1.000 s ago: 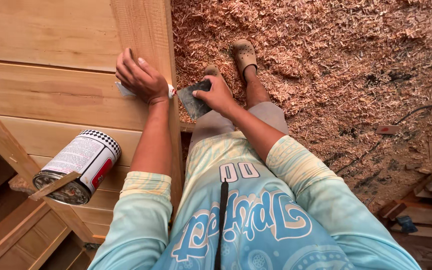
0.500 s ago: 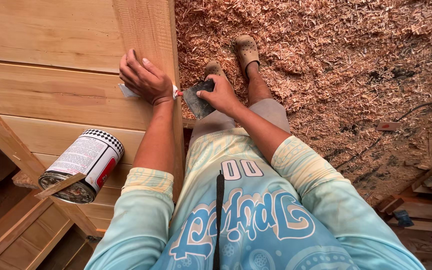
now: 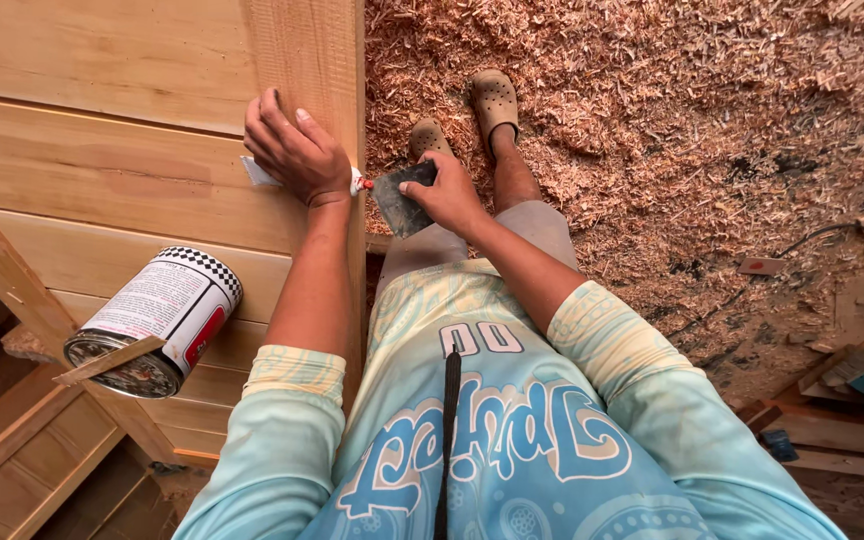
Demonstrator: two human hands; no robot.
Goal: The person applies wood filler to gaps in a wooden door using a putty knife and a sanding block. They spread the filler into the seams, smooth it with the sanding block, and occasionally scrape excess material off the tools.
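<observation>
Left hand (image 3: 292, 150) grips a small tube (image 3: 257, 172) against the panel's (image 3: 102, 190) right edge, its red tip (image 3: 363, 184) just beside the scraper (image 3: 404, 198) clutched in the right hand (image 3: 450, 196). Filler on the blade: possibly a dab, unclear. Panel seams look unfilled. Open can (image 3: 157, 320) with stick (image 3: 107, 360) rests lower left; shavings (image 3: 652, 120) cover the floor.

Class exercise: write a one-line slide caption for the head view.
Left hand squeezes a small tube beside a putty knife held by the right hand, near an open can.
</observation>
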